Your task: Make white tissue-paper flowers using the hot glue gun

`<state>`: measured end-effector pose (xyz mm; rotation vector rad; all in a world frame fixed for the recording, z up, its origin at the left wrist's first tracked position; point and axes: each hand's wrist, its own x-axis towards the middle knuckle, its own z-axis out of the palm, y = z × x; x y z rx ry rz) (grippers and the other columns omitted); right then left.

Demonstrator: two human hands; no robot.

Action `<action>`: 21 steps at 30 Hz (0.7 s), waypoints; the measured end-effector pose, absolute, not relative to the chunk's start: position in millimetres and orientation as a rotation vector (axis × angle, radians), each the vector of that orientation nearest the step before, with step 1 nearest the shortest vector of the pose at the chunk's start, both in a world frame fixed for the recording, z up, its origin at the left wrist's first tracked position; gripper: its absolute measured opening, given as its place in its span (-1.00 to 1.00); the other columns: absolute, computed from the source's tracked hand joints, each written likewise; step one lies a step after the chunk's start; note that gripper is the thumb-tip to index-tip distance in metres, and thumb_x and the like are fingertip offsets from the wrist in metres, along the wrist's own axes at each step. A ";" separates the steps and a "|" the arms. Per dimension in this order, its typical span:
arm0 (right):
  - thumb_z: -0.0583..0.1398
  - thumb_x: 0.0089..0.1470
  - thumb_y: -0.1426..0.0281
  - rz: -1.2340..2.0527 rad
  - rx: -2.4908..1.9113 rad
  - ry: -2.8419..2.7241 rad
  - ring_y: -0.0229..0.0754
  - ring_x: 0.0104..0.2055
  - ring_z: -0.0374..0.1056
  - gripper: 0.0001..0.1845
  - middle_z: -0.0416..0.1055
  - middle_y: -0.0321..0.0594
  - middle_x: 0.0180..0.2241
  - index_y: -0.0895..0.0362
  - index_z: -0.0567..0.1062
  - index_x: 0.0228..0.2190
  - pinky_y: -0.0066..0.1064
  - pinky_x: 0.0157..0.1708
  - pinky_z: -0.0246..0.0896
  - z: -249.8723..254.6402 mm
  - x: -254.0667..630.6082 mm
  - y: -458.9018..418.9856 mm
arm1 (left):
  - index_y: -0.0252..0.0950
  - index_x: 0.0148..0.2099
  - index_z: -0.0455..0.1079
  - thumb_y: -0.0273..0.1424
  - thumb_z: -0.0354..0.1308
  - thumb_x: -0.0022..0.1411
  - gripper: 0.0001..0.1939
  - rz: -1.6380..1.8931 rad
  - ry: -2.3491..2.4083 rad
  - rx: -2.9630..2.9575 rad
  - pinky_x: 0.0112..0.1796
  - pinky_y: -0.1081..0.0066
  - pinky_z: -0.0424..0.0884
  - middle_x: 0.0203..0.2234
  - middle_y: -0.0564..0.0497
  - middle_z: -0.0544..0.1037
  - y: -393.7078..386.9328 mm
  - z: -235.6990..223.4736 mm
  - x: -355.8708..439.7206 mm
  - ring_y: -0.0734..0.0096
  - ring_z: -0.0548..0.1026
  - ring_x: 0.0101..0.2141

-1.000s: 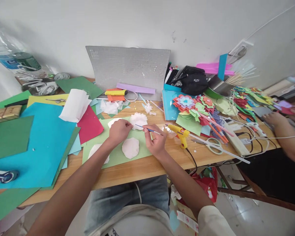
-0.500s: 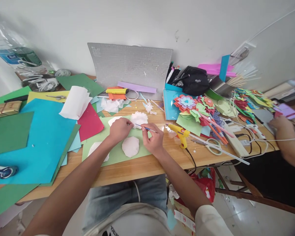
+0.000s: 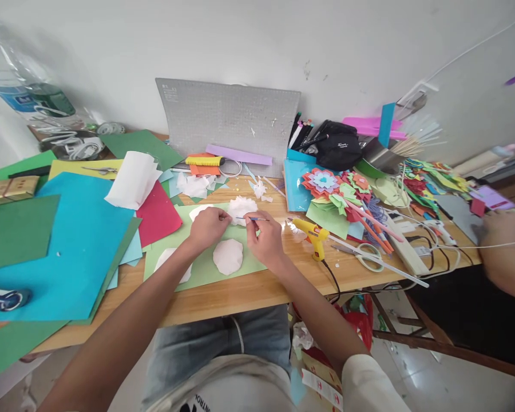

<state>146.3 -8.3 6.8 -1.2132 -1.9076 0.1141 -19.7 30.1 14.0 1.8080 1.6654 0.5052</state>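
Note:
My left hand [image 3: 207, 227] is closed, its fingertips pinching the edge of a ruffled white tissue flower [image 3: 242, 206] that lies on a light green sheet [image 3: 201, 270]. My right hand [image 3: 264, 243] is closed on a thin blue stick [image 3: 254, 218], whose tip points left into the flower. A flat round white paper piece [image 3: 228, 256] lies on the green sheet between my wrists. Another white piece [image 3: 168, 262] shows beside my left forearm.
Large blue [image 3: 64, 246], green and red [image 3: 157, 214] sheets cover the left of the wooden table [image 3: 249, 292]. A yellow glue gun [image 3: 312, 234], scissors [image 3: 364, 256] and paper flowers [image 3: 326, 182] lie to the right. A grey cutting mat [image 3: 227, 117] leans on the wall. Another person's hand [image 3: 504, 234] is at far right.
My right hand has moved left with the blue stick, bringing its tip in against the tissue flower. My left hand stays on the flower's edge. The other person's hand shifted at the right.

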 end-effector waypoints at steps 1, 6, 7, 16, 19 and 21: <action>0.04 0.19 0.49 0.121 -1.231 -1.914 -0.14 -0.24 0.38 -0.82 0.50 -0.16 -0.33 0.10 0.44 -0.35 -0.35 -0.24 0.28 9.6 145.3 -6.4 | -0.27 -0.31 0.54 -0.27 0.06 0.17 -0.74 0.513 1.658 1.804 -0.37 0.41 0.26 -0.37 -0.05 0.62 29.7 13.6 -20.3 0.26 0.50 -0.36; 0.04 0.18 0.48 0.091 -1.334 -2.008 -0.12 -0.25 0.39 -0.82 0.50 -0.14 -0.35 0.12 0.43 -0.36 -0.33 -0.24 0.24 25.6 138.8 4.5 | -0.27 -0.32 0.54 -0.30 0.07 0.16 -0.76 0.540 1.630 1.796 -0.39 0.40 0.25 -0.38 -0.04 0.63 29.9 11.2 -23.1 0.27 0.49 -0.37; 0.04 0.18 0.48 0.083 -1.354 -2.038 -0.11 -0.25 0.39 -0.83 0.50 -0.13 -0.35 0.13 0.43 -0.37 -0.32 -0.24 0.23 28.6 137.5 6.6 | -0.27 -0.32 0.54 -0.31 0.07 0.16 -0.76 0.550 1.621 1.795 -0.39 0.40 0.25 -0.38 -0.03 0.63 30.3 10.6 -23.7 0.27 0.49 -0.37; 0.04 0.18 0.49 0.080 -1.440 -2.179 -0.09 -0.27 0.36 -0.82 0.46 -0.13 -0.38 0.14 0.43 -0.39 -0.32 -0.27 0.17 39.3 134.9 10.3 | -0.28 -0.33 0.55 -0.34 0.08 0.16 -0.77 0.600 1.595 1.782 -0.36 0.39 0.28 -0.38 -0.03 0.62 29.8 10.2 -25.9 0.27 0.50 -0.36; 0.04 0.20 0.48 0.091 -1.442 -2.194 -0.09 -0.27 0.37 -0.80 0.47 -0.13 -0.37 0.14 0.43 -0.39 -0.32 -0.27 0.17 39.6 135.2 11.1 | -0.28 -0.31 0.55 -0.32 0.10 0.14 -0.78 0.601 1.609 1.773 -0.38 0.39 0.26 -0.38 -0.04 0.61 28.5 11.6 -25.9 0.27 0.49 -0.37; 0.04 0.20 0.47 0.106 -1.437 -2.198 -0.08 -0.27 0.38 -0.80 0.48 -0.12 -0.37 0.14 0.44 -0.39 -0.31 -0.26 0.18 39.5 135.1 12.2 | -0.27 -0.31 0.55 -0.31 0.11 0.13 -0.79 0.606 1.610 1.776 -0.39 0.39 0.24 -0.40 -0.02 0.60 27.9 12.0 -26.3 0.28 0.48 -0.38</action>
